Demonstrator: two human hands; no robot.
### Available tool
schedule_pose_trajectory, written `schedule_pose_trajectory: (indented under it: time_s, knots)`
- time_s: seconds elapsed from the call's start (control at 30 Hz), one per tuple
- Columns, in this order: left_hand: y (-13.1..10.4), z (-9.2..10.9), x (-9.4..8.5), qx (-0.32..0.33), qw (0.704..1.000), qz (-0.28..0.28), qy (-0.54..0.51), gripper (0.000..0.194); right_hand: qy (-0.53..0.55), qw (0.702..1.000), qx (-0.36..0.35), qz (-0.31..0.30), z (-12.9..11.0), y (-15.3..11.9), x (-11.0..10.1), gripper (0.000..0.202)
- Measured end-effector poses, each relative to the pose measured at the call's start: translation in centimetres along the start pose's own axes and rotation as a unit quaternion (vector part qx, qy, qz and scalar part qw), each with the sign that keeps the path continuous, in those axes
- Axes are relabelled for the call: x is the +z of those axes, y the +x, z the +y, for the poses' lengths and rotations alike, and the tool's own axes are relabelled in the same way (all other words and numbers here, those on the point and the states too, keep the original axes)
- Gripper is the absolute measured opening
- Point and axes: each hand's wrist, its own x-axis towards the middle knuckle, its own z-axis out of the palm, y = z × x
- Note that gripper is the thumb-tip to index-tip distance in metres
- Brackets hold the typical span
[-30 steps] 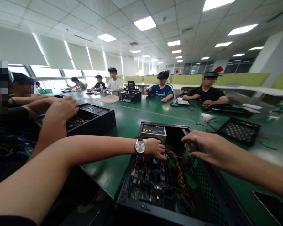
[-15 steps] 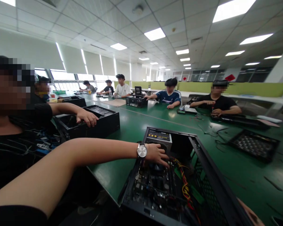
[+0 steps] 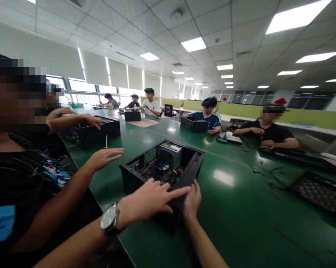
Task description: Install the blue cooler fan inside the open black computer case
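Note:
An open black computer case [image 3: 149,185] stands on the green table, with a grey power supply [image 3: 172,154] and a round fan [image 3: 162,165] inside. My left hand [image 3: 153,199], below a wristwatch, rests on the near edge of the case with its fingers spread. Against the right near side of the case, my right hand [image 3: 192,199] grips with its fingers upright and close together. The lower near side of the case is in dark shadow.
A person's hand [image 3: 103,159] hovers left of the case, near a red-handled screwdriver [image 3: 106,143]. Another black case [image 3: 101,134] lies behind it. Dark perforated panel [image 3: 320,191] and loose cables [image 3: 276,178] lie at the right. Several people sit around the green table [image 3: 240,216].
The case has turned and sits farther off and left. My left hand has moved from inside it to its near edge. More of my right hand shows. A neighbour's hand has come near.

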Motion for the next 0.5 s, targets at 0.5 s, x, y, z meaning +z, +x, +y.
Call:
schedule_pose_trajectory:
  time_s: [0.5]
  knots:
    - [3.6, -18.3, 5.0, -0.232, 0.936, 0.249, 0.09, 0.075, -0.001, 0.994, -0.044, -0.1, -1.0, 9.5, 9.6, 0.031]
